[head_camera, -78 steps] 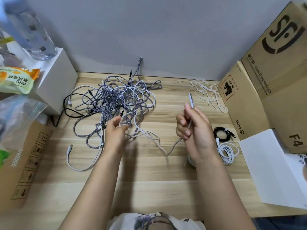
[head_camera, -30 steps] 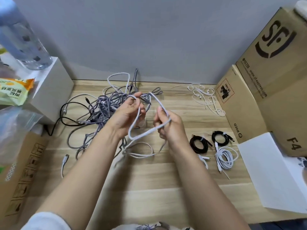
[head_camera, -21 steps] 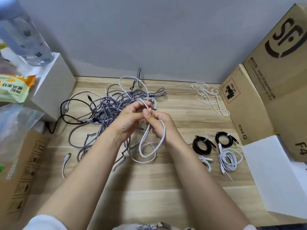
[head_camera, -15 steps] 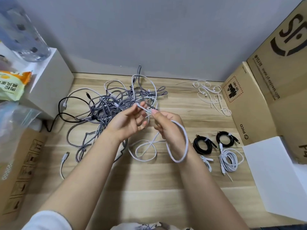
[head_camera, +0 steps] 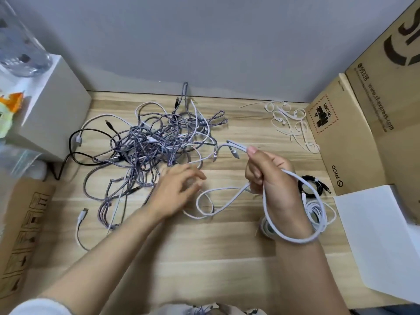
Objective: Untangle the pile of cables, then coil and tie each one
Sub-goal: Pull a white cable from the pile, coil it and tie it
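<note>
While I am watching from the head view, nearest me a loop of the white cable [head_camera: 268, 214] is hanging around the right wrist, its low end sagging toward my edge of the wooden table [head_camera: 204, 258]. Right hand [head_camera: 270, 178] is gripping that cable: fingers curled tight around it, thumb lying along the strand, several plug ends sticking out past the thumb tip toward the left. From under the fist the cable is running down-left and lying in a loose figure-eight on the table.

Left hand [head_camera: 177, 192] is hovering just beside that figure-eight, fingers loosely spread and motion-blurred, holding nothing that I can make out; whether the fingertips are touching the strand I cannot tell.

Behind the right forearm, partly hidden, a coiled white cable [head_camera: 318, 208] and a coiled black cable [head_camera: 311, 187] are lying side by side.

Farther out, beyond the left hand, the tangled pile [head_camera: 159, 144] of grey braided and white cables is sprawling toward the wall. Far right, white ties [head_camera: 293, 123] are lying near the cardboard box [head_camera: 354, 137].
</note>
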